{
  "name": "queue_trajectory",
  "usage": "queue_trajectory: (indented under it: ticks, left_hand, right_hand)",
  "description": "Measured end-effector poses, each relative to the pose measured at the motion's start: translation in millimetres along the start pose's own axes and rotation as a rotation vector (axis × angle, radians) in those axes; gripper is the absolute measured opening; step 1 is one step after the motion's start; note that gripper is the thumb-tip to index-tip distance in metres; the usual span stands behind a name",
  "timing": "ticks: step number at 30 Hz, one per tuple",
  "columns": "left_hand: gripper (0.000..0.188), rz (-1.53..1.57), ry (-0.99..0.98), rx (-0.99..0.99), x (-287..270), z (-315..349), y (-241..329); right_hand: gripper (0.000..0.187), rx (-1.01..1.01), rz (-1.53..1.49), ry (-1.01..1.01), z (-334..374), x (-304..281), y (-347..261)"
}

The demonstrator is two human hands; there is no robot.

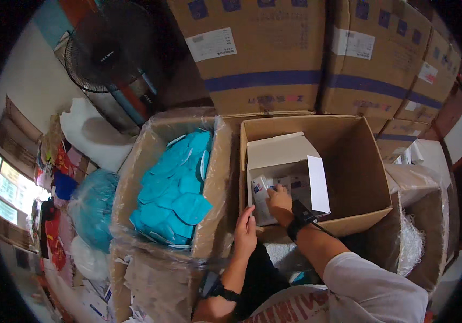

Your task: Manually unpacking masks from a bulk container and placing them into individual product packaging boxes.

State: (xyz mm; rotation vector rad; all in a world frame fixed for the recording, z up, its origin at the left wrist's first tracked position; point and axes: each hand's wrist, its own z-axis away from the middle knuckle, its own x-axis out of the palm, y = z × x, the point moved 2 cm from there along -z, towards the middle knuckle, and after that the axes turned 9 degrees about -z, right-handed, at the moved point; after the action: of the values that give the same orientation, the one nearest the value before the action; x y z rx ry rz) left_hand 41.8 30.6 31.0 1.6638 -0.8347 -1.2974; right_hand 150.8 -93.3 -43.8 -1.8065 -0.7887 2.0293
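My right hand (280, 204) reaches into a white carton (318, 185) with raised flaps. Its fingers are slightly apart and rest against the white printed packets (297, 185) inside; one packet at the left has a shiny clear wrap. That white carton sits inside a large brown cardboard box (349, 134), toward its left side. At the brown box's near left corner, my left hand (245, 232) is raised with its fingers extended and holds nothing I can see. Both wrists wear dark bands with small devices.
Left of the brown box stands a plastic-lined box (217, 188) heaped with turquoise cup-shaped masks (169, 188). Tall sealed cartons (263, 54) line the back. A black fan (107, 51) stands far left; a bag of turquoise items (95, 207) lies below it. Another open carton (435, 237) is at right.
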Motion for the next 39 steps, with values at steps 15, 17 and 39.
queue_trajectory:
  ticks: [15, 17, 39]
  left_hand:
    - [0.031, -0.046, -0.005, -0.078, -11, 0, 3]
    - [0.031, -0.023, 0.013, -0.116, -17, 0, -1]
    - [0.033, -0.326, -0.654, 0.270, -10, 22, 149]
  right_hand:
    - [0.024, 0.300, -0.343, 0.028, -7, -14, 9]
    - [0.022, 0.240, -0.417, 0.108, -1, -42, 5]
    - [0.065, -0.380, -0.946, -0.100, 172, -238, -12]
